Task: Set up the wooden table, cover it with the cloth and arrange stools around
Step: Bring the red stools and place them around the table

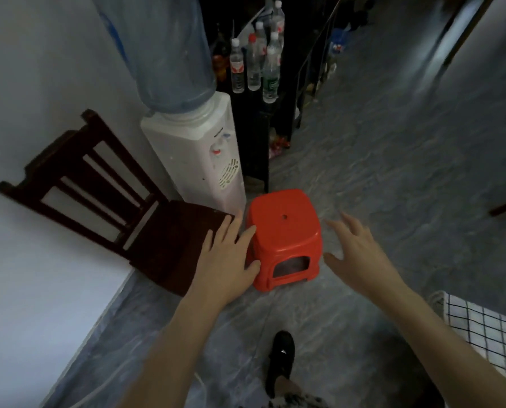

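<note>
At the centre of the frame the red stool (pixel 284 237) stands on the floor (pixel 393 201), my left hand (pixel 228 257) touching its side with straight fingers, my right hand (pixel 360 251) spread loose just beside it.

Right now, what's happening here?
A person is reaching for the red stool on the floor. The left hand touches its left side with straight fingers; the right hand is open, just clear of its right side. The stool stands between a dark chair and a water dispenser.
</note>
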`<state>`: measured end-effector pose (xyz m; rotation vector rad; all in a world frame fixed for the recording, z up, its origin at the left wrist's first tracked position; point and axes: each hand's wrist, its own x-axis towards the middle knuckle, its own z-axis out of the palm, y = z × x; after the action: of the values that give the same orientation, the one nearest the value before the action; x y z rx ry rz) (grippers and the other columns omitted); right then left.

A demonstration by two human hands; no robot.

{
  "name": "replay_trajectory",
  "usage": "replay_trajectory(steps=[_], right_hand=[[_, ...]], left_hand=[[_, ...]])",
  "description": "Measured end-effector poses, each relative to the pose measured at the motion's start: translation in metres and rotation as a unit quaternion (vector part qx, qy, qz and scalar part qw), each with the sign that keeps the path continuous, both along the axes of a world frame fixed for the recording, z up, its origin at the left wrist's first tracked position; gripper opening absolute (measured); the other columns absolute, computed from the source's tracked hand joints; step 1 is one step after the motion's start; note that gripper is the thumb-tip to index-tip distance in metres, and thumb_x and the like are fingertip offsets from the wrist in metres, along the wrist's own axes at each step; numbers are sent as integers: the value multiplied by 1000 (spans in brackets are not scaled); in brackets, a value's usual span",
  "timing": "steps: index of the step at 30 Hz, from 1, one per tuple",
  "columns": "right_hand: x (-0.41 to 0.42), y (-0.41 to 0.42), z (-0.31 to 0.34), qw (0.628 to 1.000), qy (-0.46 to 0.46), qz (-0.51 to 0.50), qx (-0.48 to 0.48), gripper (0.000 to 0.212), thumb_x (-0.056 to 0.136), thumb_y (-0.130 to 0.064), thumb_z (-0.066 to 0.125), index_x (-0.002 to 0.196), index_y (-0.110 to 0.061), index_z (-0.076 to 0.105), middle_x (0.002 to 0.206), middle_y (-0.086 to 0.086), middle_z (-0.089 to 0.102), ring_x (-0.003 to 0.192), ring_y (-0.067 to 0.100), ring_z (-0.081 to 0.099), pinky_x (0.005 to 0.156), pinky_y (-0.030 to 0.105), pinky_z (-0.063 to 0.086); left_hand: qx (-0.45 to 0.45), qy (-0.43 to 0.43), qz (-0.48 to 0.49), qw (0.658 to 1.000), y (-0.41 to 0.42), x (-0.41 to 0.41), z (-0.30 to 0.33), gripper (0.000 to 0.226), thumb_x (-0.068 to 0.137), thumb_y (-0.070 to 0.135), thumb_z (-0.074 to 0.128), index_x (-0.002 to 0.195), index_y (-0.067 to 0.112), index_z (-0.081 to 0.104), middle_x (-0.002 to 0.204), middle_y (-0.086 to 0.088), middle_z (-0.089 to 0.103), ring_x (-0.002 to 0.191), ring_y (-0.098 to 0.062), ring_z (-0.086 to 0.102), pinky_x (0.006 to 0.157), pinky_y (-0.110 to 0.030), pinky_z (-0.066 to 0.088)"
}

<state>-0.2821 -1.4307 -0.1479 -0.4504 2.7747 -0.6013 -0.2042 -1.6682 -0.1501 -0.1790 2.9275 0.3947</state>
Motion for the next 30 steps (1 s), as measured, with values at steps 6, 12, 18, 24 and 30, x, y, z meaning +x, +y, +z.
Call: replay_trajectory(steps=[6, 12, 18, 24, 30], right_hand=[[-71, -2, -46, 1000, -11, -8, 9, 75, 83, -21, 68, 149, -22, 34, 159, 11, 19, 142, 31, 27, 108, 46, 37], [-113, -11, -131, 999, -30, -41, -15, 72, 83, -17, 71, 146, -18, 38, 157, 16, 24, 142, 35, 30, 109, 50, 38], [-130, -23, -239, 996, -63, -66, 5, 75, 83, -17, 72, 148, -21, 35, 158, 16, 20, 141, 35, 29, 109, 50, 38], [-153, -43, -347, 994, -88, -69, 3, 80, 78, -12, 77, 147, -16, 37, 157, 18, 18, 137, 42, 33, 104, 54, 41], [-196, -55, -414, 992, -59, -108, 9, 84, 73, -21, 83, 143, -7, 40, 150, 30, 25, 129, 52, 37, 104, 57, 38]], left_hand=[[37, 25, 11, 999, 0, -83, -58, 73, 90, 41, 56, 153, 28, 22, 164, 0, -2, 150, -18, -5, 120, -47, 9], [76, -1, 26, 997, -10, -132, -144, 84, 91, 42, 57, 156, 25, 8, 163, 3, -9, 150, -20, -3, 120, -45, 10], [88, -59, 2, 994, -31, -165, -258, 82, 93, 48, 53, 156, 24, 6, 163, 1, -12, 150, -22, -6, 121, -47, 12], [84, -131, 3, 988, -34, -199, -365, 96, 90, 56, 53, 153, 32, -15, 156, 5, -35, 147, -32, -21, 119, -57, 6], [68, -162, 49, 983, -29, -248, -412, 104, 80, 70, 54, 152, 37, -14, 155, 7, -35, 146, -42, -13, 111, -70, 10]])
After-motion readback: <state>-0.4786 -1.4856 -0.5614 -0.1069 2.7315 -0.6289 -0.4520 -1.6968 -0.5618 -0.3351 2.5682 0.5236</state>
